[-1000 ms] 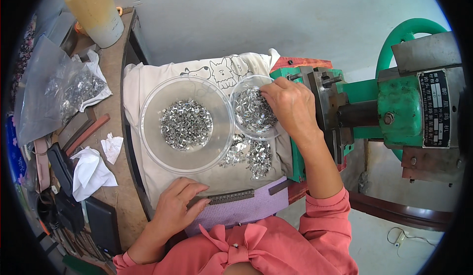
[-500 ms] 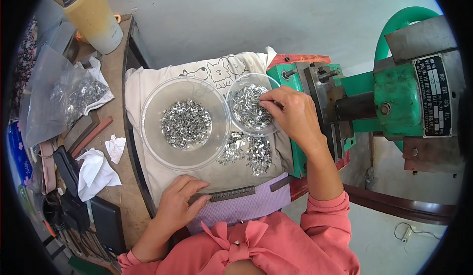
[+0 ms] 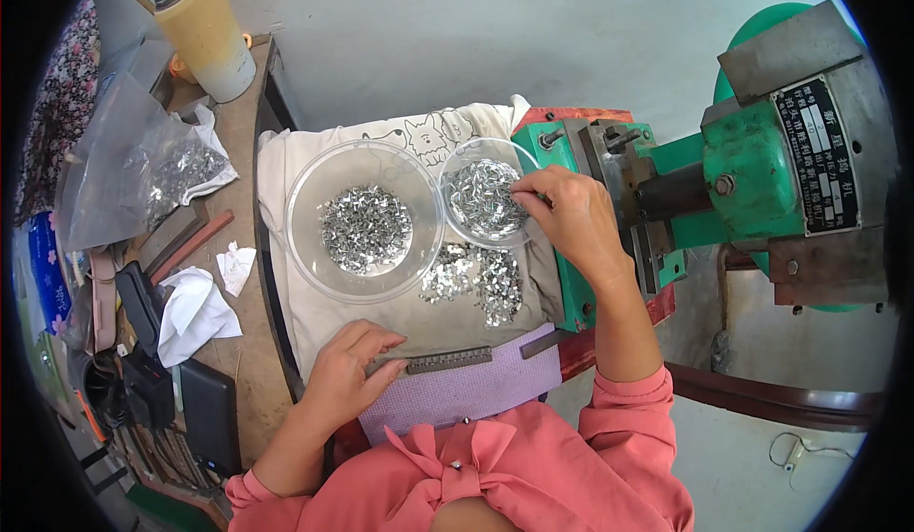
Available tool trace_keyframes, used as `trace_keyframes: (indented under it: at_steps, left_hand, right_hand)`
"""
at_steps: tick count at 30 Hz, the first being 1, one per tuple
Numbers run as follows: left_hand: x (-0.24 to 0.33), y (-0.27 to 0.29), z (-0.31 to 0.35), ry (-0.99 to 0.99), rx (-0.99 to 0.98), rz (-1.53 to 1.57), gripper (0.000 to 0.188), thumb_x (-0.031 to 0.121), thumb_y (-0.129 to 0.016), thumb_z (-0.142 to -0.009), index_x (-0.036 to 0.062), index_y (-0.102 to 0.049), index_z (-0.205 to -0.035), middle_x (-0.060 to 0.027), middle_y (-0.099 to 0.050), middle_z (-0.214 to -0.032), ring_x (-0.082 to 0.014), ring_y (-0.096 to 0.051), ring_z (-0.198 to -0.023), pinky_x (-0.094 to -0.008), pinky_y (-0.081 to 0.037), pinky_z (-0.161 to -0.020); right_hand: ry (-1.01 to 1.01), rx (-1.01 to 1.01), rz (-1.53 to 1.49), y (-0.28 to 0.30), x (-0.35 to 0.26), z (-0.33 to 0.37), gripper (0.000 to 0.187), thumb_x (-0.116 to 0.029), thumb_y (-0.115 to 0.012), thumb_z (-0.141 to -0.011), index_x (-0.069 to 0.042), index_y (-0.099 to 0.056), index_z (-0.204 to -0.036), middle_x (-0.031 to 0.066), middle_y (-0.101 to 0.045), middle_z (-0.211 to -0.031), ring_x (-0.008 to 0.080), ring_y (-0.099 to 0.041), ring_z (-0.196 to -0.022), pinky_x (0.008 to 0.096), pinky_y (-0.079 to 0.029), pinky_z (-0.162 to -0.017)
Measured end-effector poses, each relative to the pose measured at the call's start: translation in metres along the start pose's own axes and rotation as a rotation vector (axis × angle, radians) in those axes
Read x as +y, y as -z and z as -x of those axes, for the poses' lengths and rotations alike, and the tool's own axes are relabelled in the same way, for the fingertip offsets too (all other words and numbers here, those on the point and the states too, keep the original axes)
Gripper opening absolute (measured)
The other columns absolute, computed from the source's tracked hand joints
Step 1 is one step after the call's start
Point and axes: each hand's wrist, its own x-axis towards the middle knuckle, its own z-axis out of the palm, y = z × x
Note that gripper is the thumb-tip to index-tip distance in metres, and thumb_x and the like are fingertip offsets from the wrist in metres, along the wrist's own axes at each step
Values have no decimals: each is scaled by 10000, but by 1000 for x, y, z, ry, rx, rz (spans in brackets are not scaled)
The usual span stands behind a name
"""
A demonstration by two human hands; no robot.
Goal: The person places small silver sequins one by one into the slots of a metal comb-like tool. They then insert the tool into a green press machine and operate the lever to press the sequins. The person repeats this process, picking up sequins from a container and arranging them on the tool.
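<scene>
My right hand (image 3: 574,216) is over the right rim of a small clear bowl (image 3: 447,216) filled with short shiny metal pieces (image 3: 484,192). Its thumb and index finger are drawn together at the pieces; anything between them is too small to make out. My left hand (image 3: 345,372) rests palm down on the cloth, thumb and fingers apart. The thumb tip is by the left end of a dark toothed metal strip (image 3: 449,360), and whether they touch is unclear. Left of the small bowl stands a larger clear tub (image 3: 303,256) with small metal parts (image 3: 367,229).
Loose flat metal bits (image 3: 497,289) lie before the bowls on a beige cloth (image 3: 314,327). A green press (image 3: 752,184) stands at the right. On the left table are a yellow bottle (image 3: 208,37), a plastic bag (image 3: 114,184) and crumpled paper (image 3: 195,318). A dark bar (image 3: 543,343) lies on the purple mat (image 3: 476,384).
The view has shifted slightly. My right hand remains at the small bowl's right side, its fingertips a little nearer the rim. My left hand keeps its place by the toothed strip.
</scene>
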Motion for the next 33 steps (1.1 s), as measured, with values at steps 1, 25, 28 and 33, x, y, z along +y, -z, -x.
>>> trace_keyframes:
  at_steps: [1, 25, 28, 33]
  left_hand:
    - [0, 0, 0, 5, 0, -2, 308, 46, -777, -789, 33, -689, -1083, -92, -645, -975, -210, -632, -856, -301, -520, -691]
    - [9, -4, 1, 25, 10, -43, 294, 49, -767, -809, 24, -692, -1093, -77, -635, -972, -175, -623, -862, -283, -500, -722]
    - [19, -4, 3, 11, 100, 10, 270, 37, -759, -812, 18, -698, -1074, -82, -647, -952, -172, -628, -834, -281, -499, -722]
    - [54, 8, 4, -75, 251, -3, 207, 11, -738, -824, -3, -702, -1027, -90, -659, -893, -161, -627, -786, -272, -490, -713]
  right_hand:
    - [8, -12, -24, 1, 0, 2, 89, -146, -739, -841, -81, -756, -899, 112, -700, -847, 346, -688, -749, 443, -539, -674]
    - [170, 61, 83, -24, 4, 8, 78, -125, -713, -767, -73, -767, -785, 139, -689, -821, 345, -692, -719, 450, -546, -665]
    - [161, 26, 145, -23, 1, 6, 80, -139, -726, -786, -101, -784, -827, 94, -706, -855, 324, -696, -749, 429, -545, -683]
    - [154, -1, 191, -25, 3, 6, 97, -141, -734, -786, -117, -797, -856, 82, -716, -872, 312, -705, -774, 419, -547, -703]
